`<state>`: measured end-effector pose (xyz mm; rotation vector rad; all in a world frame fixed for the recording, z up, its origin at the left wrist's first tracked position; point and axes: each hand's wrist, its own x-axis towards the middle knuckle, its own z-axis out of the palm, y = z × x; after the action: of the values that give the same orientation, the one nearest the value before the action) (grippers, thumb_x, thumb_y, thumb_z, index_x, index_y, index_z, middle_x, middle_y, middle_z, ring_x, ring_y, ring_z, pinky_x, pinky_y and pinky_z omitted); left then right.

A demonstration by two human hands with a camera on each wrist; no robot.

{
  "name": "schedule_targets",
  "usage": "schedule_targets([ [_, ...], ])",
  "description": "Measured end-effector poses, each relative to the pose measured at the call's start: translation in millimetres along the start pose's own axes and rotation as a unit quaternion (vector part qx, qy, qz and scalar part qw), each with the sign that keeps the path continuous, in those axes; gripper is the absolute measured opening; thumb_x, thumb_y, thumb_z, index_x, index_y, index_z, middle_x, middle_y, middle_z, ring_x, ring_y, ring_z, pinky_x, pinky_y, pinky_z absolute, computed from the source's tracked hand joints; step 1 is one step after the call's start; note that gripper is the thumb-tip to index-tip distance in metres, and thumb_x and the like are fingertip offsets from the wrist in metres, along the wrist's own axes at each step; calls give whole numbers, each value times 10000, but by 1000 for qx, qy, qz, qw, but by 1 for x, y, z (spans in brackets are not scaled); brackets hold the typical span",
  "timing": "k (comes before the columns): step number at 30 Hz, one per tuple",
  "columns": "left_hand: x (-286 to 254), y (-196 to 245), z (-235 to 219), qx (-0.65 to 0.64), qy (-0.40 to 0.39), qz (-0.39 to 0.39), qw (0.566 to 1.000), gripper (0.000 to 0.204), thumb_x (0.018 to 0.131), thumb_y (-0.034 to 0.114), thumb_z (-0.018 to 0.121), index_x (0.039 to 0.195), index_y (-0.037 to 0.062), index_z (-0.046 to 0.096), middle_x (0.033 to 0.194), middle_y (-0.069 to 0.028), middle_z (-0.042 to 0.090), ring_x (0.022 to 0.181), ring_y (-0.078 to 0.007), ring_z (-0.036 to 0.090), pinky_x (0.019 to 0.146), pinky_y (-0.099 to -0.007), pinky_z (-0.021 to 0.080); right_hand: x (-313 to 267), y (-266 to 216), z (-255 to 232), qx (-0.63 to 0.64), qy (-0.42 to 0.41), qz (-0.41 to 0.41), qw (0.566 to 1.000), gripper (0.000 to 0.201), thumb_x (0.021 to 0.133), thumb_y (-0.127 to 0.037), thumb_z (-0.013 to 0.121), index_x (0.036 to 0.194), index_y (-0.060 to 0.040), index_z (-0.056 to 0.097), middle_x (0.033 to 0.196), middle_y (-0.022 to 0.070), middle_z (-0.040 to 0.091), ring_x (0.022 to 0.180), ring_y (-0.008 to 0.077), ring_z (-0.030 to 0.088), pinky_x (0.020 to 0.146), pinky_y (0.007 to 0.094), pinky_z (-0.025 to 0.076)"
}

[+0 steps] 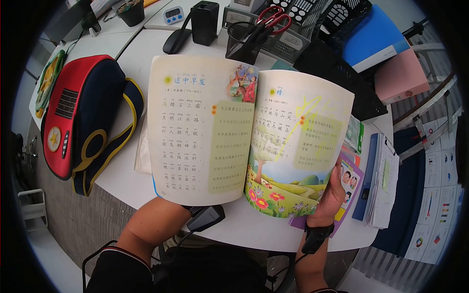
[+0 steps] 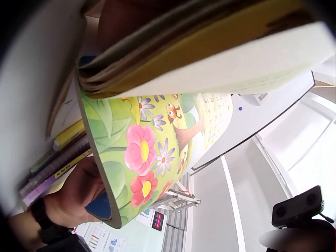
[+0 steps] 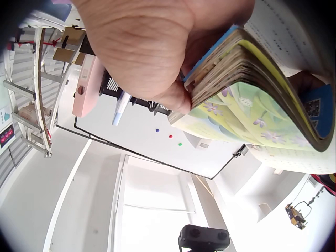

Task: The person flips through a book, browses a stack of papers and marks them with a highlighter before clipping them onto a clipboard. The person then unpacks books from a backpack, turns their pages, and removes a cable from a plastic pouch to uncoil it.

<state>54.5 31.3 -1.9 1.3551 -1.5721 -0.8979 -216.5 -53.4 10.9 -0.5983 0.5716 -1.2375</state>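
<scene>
An open picture textbook (image 1: 205, 132) is held up over the desk, its pages of Chinese verse facing the head camera. At its lower right edge my right hand (image 1: 330, 195) grips it; in the right wrist view the thumb presses on the page edges and blue cover. Behind the left half the left hand is hidden from the head view, with only the forearm (image 1: 154, 222) showing below the book. The left wrist view has the left hand (image 2: 123, 23) dark against the book's back. Painted flowers fill the lower right page.
On the left of the white desk (image 1: 132, 180) lies a red and navy bag (image 1: 83, 117). Beyond the book stand a black pen cup (image 1: 244, 46) with red scissors (image 1: 276, 22) and a small timer (image 1: 173, 15). Purple booklets (image 1: 351, 183), a clipboard (image 1: 383, 180) and a blue folder (image 1: 373, 39) are at right.
</scene>
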Motion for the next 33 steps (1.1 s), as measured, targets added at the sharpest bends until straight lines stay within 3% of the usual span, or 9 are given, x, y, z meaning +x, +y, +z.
schedule_targets([
  [13, 0, -1, 0, 46, 16, 28, 998, 493, 1016, 342, 470, 1402, 36, 481, 1282, -141, 600, 1060, -230, 635, 944, -344, 496, -4, 0, -7, -21, 29, -13, 999, 491, 955, -169, 577, 1408, -21, 455, 1352, 122, 577, 1220, 229, 575, 1055, 372, 439],
  [16, 0, -2, 0, 57, 20, 34, 998, 491, 1015, 340, 472, 1400, 36, 484, 1280, -139, 602, 1058, -228, 636, 940, -342, 497, -10, -5, -19, -43, 95, 69, 992, 468, 959, -160, 476, 1399, -1, 453, 1334, 137, 577, 1158, 239, 603, 994, 364, 475],
  [17, 0, -2, 1, 60, 21, 36, 997, 490, 1015, 340, 473, 1399, 36, 485, 1280, -139, 602, 1057, -227, 636, 939, -342, 498, -10, -5, -19, -43, 95, 68, 992, 468, 959, -160, 476, 1399, -1, 453, 1334, 137, 577, 1158, 239, 603, 994, 364, 475],
  [19, 0, -2, 1, 67, 24, 41, 997, 489, 1014, 338, 475, 1398, 36, 487, 1279, -137, 603, 1056, -226, 637, 936, -340, 498, -4, -4, -2, -59, 3, 21, 998, 466, 954, -143, 475, 1399, -4, 452, 1329, 136, 579, 1166, 241, 600, 1000, 357, 470],
  [21, 0, -2, 1, 74, 26, 45, 996, 487, 1013, 337, 477, 1396, 36, 488, 1278, -136, 604, 1054, -225, 637, 934, -339, 499, -2, -2, -2, -42, -4, 22, 999, 467, 961, -152, 484, 1402, -3, 448, 1344, 127, 572, 1212, 232, 570, 1048, 356, 426],
  [23, 0, -2, 1, 80, 28, 49, 995, 486, 1012, 336, 478, 1395, 36, 490, 1277, -135, 605, 1053, -224, 638, 931, -338, 500, -5, -2, -12, -77, 58, 23, 995, 469, 967, -163, 496, 1405, -2, 446, 1363, 116, 563, 1262, 216, 530, 1098, 357, 368],
  [24, 0, -3, 1, 83, 29, 51, 995, 485, 1012, 335, 479, 1394, 36, 491, 1276, -134, 605, 1052, -223, 638, 930, -337, 500, -3, -1, 1, -77, 33, 4, 996, 477, 969, -177, 510, 1409, -3, 443, 1376, 109, 556, 1288, 203, 506, 1121, 361, 334],
  [27, 0, -3, 2, 93, 33, 58, 993, 484, 1011, 334, 482, 1391, 36, 493, 1275, -132, 607, 1050, -221, 639, 926, -335, 502, -1, -1, -7, -56, -10, -19, 998, 480, 1007, -165, 459, 1462, -20, 404, 1424, 130, 534, 1274, 255, 553, 1087, 417, 430],
  [33, 0, -4, 3, 113, 40, 71, 990, 480, 1008, 330, 487, 1387, 35, 498, 1272, -128, 609, 1046, -218, 641, 919, -331, 504, -2, -1, -5, -48, 1, -11, 999, 480, 1010, -184, 458, 1463, -31, 406, 1435, 124, 528, 1275, 251, 555, 1080, 413, 440],
])
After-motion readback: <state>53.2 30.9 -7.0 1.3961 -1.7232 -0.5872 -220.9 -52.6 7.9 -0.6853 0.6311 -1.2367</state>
